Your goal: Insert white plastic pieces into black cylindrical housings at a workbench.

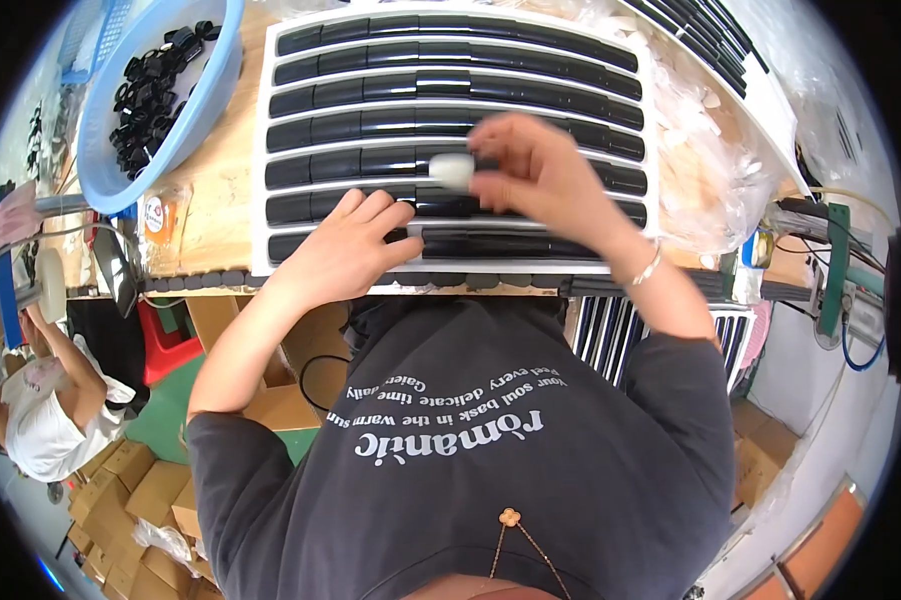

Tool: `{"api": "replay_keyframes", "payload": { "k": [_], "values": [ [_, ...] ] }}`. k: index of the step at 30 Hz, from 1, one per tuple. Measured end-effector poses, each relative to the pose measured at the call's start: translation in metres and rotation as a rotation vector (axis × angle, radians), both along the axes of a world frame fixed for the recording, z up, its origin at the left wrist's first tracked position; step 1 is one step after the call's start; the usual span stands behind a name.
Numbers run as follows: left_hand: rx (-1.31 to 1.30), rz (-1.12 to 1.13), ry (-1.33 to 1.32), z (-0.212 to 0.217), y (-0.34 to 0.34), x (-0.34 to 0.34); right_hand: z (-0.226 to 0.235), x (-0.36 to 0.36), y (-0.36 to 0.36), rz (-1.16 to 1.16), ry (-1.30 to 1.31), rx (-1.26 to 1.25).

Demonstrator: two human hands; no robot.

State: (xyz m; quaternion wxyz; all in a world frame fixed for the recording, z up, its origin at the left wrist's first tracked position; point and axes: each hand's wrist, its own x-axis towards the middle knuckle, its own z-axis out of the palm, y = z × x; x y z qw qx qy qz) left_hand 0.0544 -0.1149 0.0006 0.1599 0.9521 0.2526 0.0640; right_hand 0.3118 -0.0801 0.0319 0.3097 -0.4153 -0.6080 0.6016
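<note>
A white tray (262,160) with several rows of glossy black tubes (400,90) lies on the wooden bench in front of me. My left hand (345,250) rests flat on the tray's near edge, fingers spread over the lowest rows, holding nothing. My right hand (540,175) hovers over the middle rows, fingers pinched on a small white pad (452,170) that touches a black tube.
A light blue basin (100,140) of small black caps stands at the back left. Clear plastic bags (710,160) and a second tray (760,90) lie at the right. Another person (40,400) sits at lower left near cardboard boxes (140,480).
</note>
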Motion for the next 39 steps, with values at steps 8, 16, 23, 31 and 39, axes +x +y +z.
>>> {"api": "replay_keyframes", "payload": {
  "k": [8, 16, 23, 31, 39],
  "values": [
    [-0.144, 0.162, -0.262, -0.006, -0.01, -0.009, -0.049, -0.007, -0.069, -0.227, 0.093, -0.152],
    [0.038, 0.241, -0.393, 0.004, -0.019, 0.008, -0.043, -0.032, -0.069, -0.193, 0.101, -0.037],
    [0.02, 0.238, -0.454, 0.014, -0.015, 0.011, -0.027, -0.028, -0.061, -0.166, -0.04, 0.179],
    [-0.187, 0.321, -0.692, 0.014, -0.019, 0.021, -0.034, -0.029, -0.061, -0.125, 0.223, -0.043],
    [-0.252, 0.354, -0.691, 0.02, -0.017, 0.026, -0.026, -0.03, -0.056, -0.128, 0.238, -0.09]
  ]
}}
